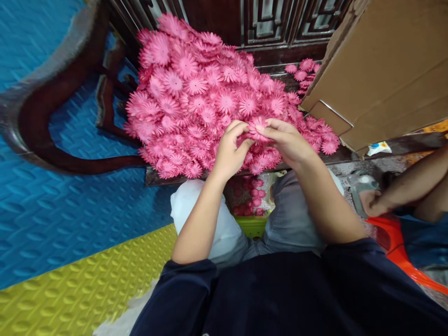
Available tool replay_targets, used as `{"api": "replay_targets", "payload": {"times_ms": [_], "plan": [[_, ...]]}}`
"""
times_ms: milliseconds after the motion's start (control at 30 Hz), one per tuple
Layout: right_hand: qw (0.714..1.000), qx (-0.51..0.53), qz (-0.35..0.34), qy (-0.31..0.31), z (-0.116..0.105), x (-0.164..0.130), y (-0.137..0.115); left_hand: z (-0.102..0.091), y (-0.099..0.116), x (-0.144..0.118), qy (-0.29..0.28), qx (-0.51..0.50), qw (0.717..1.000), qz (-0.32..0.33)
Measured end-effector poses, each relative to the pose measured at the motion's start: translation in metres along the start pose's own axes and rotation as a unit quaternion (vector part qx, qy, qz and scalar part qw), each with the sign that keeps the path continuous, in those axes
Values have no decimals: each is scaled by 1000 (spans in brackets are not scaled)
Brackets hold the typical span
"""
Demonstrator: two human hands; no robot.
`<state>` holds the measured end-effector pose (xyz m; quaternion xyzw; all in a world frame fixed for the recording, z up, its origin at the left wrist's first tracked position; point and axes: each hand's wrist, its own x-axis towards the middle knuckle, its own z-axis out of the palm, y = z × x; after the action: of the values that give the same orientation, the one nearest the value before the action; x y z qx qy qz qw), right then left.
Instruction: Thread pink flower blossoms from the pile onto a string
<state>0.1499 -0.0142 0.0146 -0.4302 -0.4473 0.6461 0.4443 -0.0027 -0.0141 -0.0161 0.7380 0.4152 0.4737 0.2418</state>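
A pink artificial flower head (258,130), with many narrow petals, is held up between my two hands, just over the near side of a big heap of pink flower heads (196,86). My right hand (289,141) pinches it, thumb across its face and fingers behind. On the other side, my left hand (229,151) is closed, fingers and thumb curled at the flower's left edge; its fingertips are partly hidden by petals. The heap lies on a dark wooden seat (163,178) in front of my knees.
A curved wooden armrest (24,133) rises at the left. To the right stands a large cardboard box (392,70), with more pink flower heads (304,72) beside it. Another person's arm (413,186) reaches in near a red plastic stool (395,242). A green container (249,226) shows between my legs.
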Motion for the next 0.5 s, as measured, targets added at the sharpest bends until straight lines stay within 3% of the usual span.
{"api": "replay_targets", "payload": {"times_ms": [367, 500], "plan": [[989, -75, -129, 16, -2, 7, 10, 1, 2, 2, -8, -102, 994, -33], [974, -116, -182, 61, -9, 18, 18, 2, 7, 0, 2, -152, 986, -63]]}}
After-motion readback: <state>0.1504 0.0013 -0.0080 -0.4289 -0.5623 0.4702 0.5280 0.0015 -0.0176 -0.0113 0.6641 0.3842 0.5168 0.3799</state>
